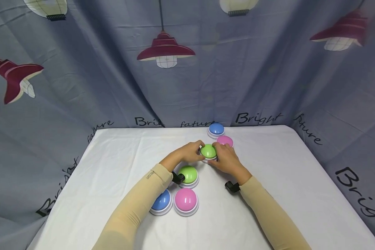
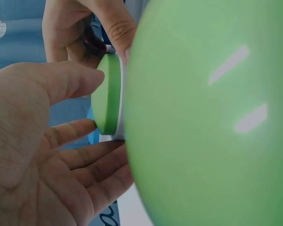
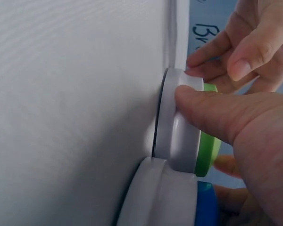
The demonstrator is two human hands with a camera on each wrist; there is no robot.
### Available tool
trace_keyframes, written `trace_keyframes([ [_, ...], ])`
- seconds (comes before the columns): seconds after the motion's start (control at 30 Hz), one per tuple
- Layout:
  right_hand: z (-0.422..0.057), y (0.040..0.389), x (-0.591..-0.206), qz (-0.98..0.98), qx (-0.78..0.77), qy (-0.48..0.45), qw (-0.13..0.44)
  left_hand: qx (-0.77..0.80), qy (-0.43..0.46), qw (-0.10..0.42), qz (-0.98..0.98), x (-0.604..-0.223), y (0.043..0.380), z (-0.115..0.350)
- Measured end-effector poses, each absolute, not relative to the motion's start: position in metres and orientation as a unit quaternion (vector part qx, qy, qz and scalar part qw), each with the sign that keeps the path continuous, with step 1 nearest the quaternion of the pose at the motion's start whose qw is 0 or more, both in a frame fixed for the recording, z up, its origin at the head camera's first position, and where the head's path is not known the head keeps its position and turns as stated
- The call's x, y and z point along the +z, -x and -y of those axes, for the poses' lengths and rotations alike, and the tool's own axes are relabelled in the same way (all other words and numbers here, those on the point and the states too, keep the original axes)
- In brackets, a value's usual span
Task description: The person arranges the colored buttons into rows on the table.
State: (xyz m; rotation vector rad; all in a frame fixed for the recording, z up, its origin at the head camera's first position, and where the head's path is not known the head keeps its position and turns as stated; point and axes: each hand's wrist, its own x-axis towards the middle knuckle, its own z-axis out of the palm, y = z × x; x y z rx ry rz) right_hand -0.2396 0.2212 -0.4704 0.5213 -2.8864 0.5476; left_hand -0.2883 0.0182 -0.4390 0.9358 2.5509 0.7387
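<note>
Both hands are at one green-domed push button [image 1: 208,150] with a white base, toward the back of the white table. My left hand [image 1: 190,151] holds its left side, thumb and fingertips at the edge. From the right, my right hand [image 1: 228,160] grips it, its thumb pressed to the white base [image 3: 179,122] in the right wrist view. A blue button [image 3: 206,202] stands right beside it there. Just behind the right hand, a pink button [image 1: 225,140] is partly covered. A second green button [image 1: 188,174] sits nearer, by the left wrist, its dome [image 2: 203,117] filling much of the left wrist view.
Another blue button [image 1: 216,129] stands at the table's back edge. In front, a blue button [image 1: 161,200], partly under the left sleeve, sits beside a pink button [image 1: 185,200]. A printed grey-blue curtain [image 1: 206,76] hangs behind the white table [image 1: 300,194].
</note>
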Motion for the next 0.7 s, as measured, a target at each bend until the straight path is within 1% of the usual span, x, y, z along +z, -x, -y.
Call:
trace_keyframes([
  [0.33,-0.22,0.237,-0.466,0.958,0.218,-0.17,0.079,0.24,-0.345,0.142,-0.896,-0.428,0.281,-0.015],
  [0.7,-0.22,0.216,-0.456,0.951,0.239,-0.178,0.083,0.242,-0.355,0.136,-0.893,-0.422,0.259,-0.008],
])
